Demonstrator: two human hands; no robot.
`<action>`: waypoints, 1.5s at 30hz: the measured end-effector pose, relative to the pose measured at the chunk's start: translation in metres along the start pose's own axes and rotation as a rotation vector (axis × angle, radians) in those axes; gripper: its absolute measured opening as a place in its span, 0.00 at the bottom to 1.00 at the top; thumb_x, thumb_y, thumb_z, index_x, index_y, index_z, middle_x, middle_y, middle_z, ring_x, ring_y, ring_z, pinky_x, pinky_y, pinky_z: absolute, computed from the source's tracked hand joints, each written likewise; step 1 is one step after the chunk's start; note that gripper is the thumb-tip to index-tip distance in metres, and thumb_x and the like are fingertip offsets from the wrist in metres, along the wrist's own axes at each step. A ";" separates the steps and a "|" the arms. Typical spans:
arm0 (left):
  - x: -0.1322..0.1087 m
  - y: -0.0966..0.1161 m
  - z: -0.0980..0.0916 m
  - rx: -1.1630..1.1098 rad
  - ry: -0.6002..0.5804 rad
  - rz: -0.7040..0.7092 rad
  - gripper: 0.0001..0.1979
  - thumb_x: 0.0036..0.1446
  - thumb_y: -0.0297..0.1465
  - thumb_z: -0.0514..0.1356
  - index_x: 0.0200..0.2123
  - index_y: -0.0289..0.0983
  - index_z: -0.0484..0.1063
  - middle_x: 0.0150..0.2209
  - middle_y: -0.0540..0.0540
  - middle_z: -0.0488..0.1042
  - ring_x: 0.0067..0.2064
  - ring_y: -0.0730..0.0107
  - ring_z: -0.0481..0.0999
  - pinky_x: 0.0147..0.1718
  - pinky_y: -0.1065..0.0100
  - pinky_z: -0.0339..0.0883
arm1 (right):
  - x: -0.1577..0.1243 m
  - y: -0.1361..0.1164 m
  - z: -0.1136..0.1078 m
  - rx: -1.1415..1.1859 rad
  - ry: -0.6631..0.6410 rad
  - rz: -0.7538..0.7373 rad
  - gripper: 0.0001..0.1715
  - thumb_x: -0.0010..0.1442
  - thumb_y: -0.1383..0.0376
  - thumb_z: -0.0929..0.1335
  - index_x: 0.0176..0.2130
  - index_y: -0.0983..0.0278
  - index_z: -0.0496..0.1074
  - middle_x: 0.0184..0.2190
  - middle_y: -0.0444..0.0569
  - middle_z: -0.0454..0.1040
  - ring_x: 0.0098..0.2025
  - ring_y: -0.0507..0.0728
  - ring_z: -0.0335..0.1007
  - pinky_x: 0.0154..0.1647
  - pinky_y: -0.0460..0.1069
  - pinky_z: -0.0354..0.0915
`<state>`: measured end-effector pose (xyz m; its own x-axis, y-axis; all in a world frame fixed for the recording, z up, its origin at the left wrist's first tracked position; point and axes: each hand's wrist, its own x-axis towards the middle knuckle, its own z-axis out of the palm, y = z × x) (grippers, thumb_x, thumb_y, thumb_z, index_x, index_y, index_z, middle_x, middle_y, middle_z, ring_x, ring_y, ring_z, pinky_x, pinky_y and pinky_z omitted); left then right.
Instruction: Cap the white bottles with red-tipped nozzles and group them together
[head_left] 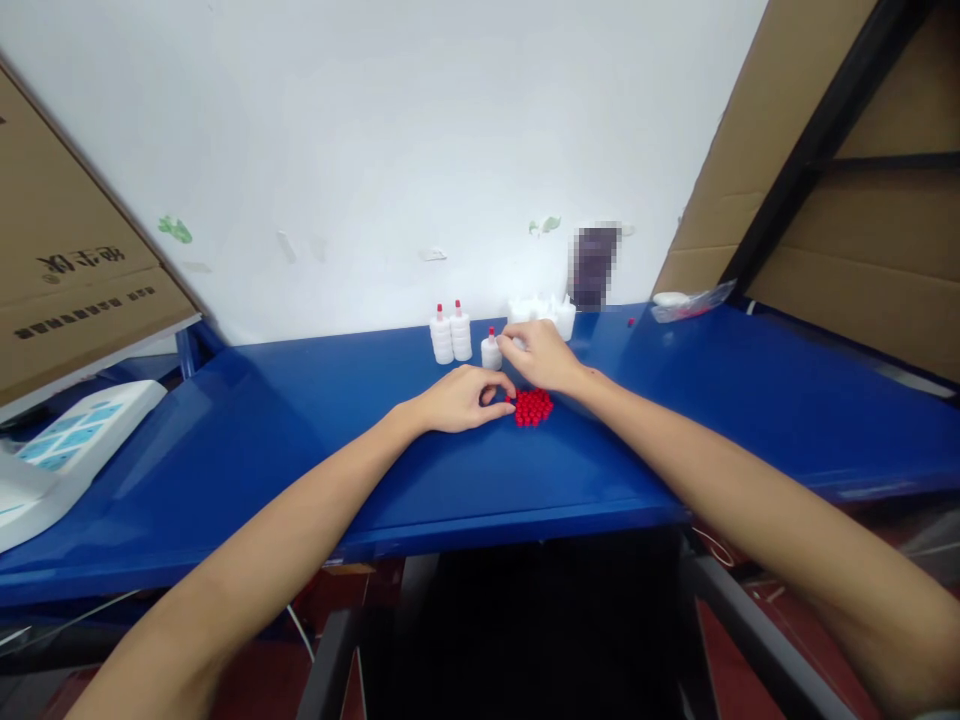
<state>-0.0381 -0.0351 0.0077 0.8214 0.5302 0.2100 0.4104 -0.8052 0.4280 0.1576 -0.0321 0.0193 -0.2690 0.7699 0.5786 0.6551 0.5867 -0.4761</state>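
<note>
My left hand [469,398] reaches in from the left at the edge of a small pile of red caps [532,407]. Its thumb and index finger curve around a single red cap [508,399] at the pile's left side. My right hand [541,354] is above and behind the pile, fingers curled in a pinch; what lies between its fingertips is hidden. Just left of those fingertips stands a white squeeze bottle [490,354] with a red tip. I cannot tell whether the right fingers touch it.
Two white ribbed bottles [451,340] with red tips stand farther left. White bottles [564,318] are grouped behind my right hand. A loose red cap [631,322] and a plastic bag [694,302] lie right on the blue table [300,420]. Left is a white device [82,440]; cardboard flanks both sides.
</note>
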 end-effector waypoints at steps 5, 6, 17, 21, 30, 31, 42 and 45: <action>0.002 -0.004 -0.002 -0.035 0.009 0.007 0.16 0.64 0.40 0.63 0.46 0.35 0.81 0.34 0.46 0.76 0.31 0.72 0.70 0.34 0.68 0.64 | 0.000 0.001 0.000 -0.003 -0.006 -0.001 0.19 0.64 0.62 0.62 0.22 0.62 0.63 0.19 0.41 0.60 0.24 0.51 0.53 0.31 0.51 0.49; 0.001 -0.005 -0.003 -0.040 0.004 0.008 0.16 0.64 0.40 0.63 0.46 0.35 0.81 0.34 0.46 0.76 0.31 0.71 0.70 0.34 0.68 0.65 | 0.000 0.001 0.000 -0.003 -0.006 -0.003 0.19 0.64 0.62 0.62 0.22 0.62 0.63 0.19 0.41 0.60 0.24 0.51 0.53 0.31 0.51 0.49; 0.000 -0.007 -0.010 -0.070 -0.020 0.003 0.16 0.62 0.37 0.63 0.47 0.33 0.81 0.36 0.45 0.76 0.31 0.73 0.68 0.34 0.67 0.64 | -0.001 0.001 -0.001 -0.016 -0.016 -0.015 0.19 0.64 0.62 0.61 0.23 0.62 0.64 0.20 0.42 0.62 0.25 0.52 0.55 0.31 0.52 0.49; 0.000 -0.008 -0.008 -0.082 -0.030 -0.014 0.16 0.62 0.38 0.63 0.47 0.33 0.81 0.33 0.47 0.74 0.29 0.73 0.67 0.33 0.68 0.63 | -0.001 0.002 -0.001 -0.015 -0.014 -0.015 0.19 0.64 0.61 0.61 0.23 0.62 0.62 0.19 0.42 0.61 0.25 0.52 0.54 0.31 0.52 0.48; -0.001 -0.009 -0.008 -0.064 -0.031 -0.022 0.17 0.60 0.36 0.60 0.48 0.34 0.79 0.28 0.50 0.71 0.28 0.72 0.67 0.32 0.67 0.63 | -0.001 0.000 -0.003 0.031 -0.040 -0.012 0.22 0.67 0.59 0.61 0.22 0.61 0.59 0.19 0.42 0.58 0.25 0.52 0.54 0.31 0.52 0.48; -0.001 -0.009 -0.008 -0.052 -0.029 -0.020 0.17 0.60 0.36 0.60 0.48 0.34 0.79 0.28 0.50 0.70 0.28 0.72 0.67 0.32 0.67 0.63 | -0.001 0.000 -0.003 0.035 -0.042 -0.013 0.22 0.67 0.58 0.61 0.22 0.61 0.58 0.19 0.41 0.58 0.25 0.52 0.54 0.31 0.52 0.48; 0.005 -0.004 0.004 0.166 0.026 -0.010 0.10 0.62 0.37 0.58 0.31 0.38 0.65 0.27 0.50 0.69 0.28 0.69 0.65 0.30 0.66 0.57 | 0.000 0.002 -0.001 0.023 -0.060 -0.021 0.22 0.68 0.58 0.61 0.24 0.61 0.62 0.20 0.43 0.63 0.26 0.53 0.57 0.32 0.53 0.49; 0.007 -0.002 0.007 0.226 0.018 -0.032 0.15 0.64 0.38 0.56 0.26 0.39 0.61 0.26 0.49 0.68 0.27 0.69 0.63 0.29 0.65 0.54 | 0.000 0.002 0.000 0.025 -0.058 -0.026 0.22 0.68 0.58 0.61 0.23 0.61 0.61 0.20 0.43 0.62 0.25 0.52 0.57 0.32 0.52 0.49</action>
<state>-0.0300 -0.0316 0.0022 0.8000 0.5596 0.2164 0.5161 -0.8257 0.2275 0.1591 -0.0310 0.0182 -0.3270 0.7671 0.5519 0.6298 0.6123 -0.4779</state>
